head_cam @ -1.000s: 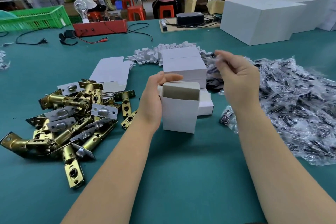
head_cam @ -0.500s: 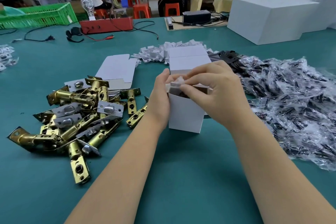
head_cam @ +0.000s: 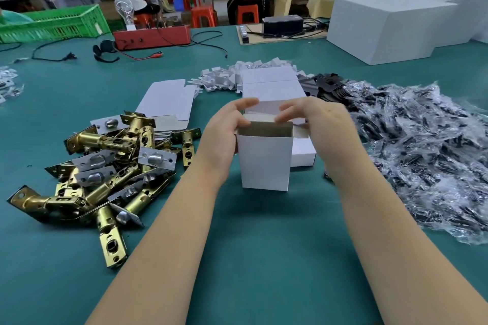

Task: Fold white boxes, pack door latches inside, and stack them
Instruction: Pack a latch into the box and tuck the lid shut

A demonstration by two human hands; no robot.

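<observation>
A small white box (head_cam: 265, 163) stands upright on the green table (head_cam: 253, 258), its top open. My left hand (head_cam: 223, 137) grips the box's left top edge, thumb at the rim. My right hand (head_cam: 320, 126) holds the right side, with its fingers on the raised top flap (head_cam: 266, 107). What lies inside the box is hidden. A pile of brass and silver door latches (head_cam: 105, 166) lies to the left. Closed white boxes (head_cam: 272, 84) are stacked just behind, and one more (head_cam: 303, 152) lies to the box's right.
Flat unfolded box blanks (head_cam: 166, 100) lie behind the latches. A heap of clear plastic bags with dark parts (head_cam: 427, 153) covers the right side. Small white card pieces (head_cam: 224, 76), black plates (head_cam: 330, 82), a red device (head_cam: 151, 37), a green crate (head_cam: 52, 24) and big white cartons (head_cam: 390, 24) stand farther back.
My right hand brought a small bag from the heap to the box and put it inside. Both hands now sit at the box's top, the right on the flap.
</observation>
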